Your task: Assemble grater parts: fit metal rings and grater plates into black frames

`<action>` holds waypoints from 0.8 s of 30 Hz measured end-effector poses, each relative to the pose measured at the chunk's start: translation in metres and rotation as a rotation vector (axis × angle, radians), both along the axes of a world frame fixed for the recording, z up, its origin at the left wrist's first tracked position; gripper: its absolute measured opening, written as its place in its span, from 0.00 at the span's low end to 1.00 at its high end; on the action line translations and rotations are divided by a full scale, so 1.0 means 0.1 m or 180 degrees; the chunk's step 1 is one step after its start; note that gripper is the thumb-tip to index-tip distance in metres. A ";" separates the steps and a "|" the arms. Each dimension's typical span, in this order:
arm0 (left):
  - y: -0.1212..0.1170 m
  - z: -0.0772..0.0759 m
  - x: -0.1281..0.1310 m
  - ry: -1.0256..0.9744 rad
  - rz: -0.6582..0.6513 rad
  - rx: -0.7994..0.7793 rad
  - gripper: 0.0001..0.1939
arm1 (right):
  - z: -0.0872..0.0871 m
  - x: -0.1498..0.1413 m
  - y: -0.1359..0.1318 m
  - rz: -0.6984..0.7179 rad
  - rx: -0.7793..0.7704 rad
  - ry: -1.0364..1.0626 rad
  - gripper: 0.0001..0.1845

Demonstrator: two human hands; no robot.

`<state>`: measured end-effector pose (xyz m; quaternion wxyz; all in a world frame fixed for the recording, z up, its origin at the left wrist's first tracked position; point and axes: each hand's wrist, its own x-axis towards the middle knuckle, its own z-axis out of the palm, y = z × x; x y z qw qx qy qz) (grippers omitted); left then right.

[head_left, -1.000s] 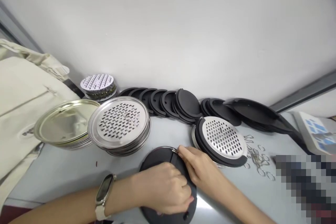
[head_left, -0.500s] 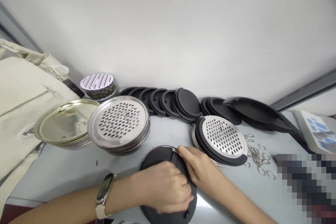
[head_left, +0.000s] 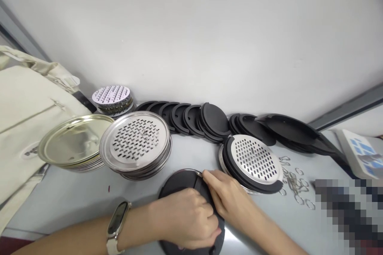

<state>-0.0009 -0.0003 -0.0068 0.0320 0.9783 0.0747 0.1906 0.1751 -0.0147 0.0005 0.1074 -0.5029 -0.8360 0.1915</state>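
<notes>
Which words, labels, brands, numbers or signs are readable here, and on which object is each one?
No text is readable.
Cream bag: dark lettering on its pale patch, too blurred.
Box at right: blue print, no legible words.
Watch: screen dark, no digits visible.

The left hand (head_left: 191, 219) lies over the round holder (head_left: 176, 185) on the table (head_left: 191, 153); the right hand (head_left: 226, 191) touches its rim near one o'clock. From that holder, the grater stack (head_left: 134, 141) sits toward eleven, the tray stack (head_left: 74, 139) beside it toward ten, and the holder row (head_left: 179, 117) at twelve, before the wall (head_left: 191, 40). Between one and two sits the grater-topped pile (head_left: 254, 159), the rings (head_left: 295, 185) just beside it toward three.
</notes>
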 end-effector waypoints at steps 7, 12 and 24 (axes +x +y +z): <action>0.00 0.01 0.00 -0.0020 -0.0006 -0.0009 0.14 | -0.04 0.01 0.01 0.0044 0.0198 0.0011 0.13; 0.00 0.02 0.00 -0.0004 -0.0016 -0.0022 0.14 | -0.04 0.02 0.02 0.0077 0.0230 -0.0026 0.15; -0.06 0.00 -0.01 0.0319 0.0631 0.0310 0.09 | 0.01 0.02 0.02 0.0232 0.0091 -0.0137 0.12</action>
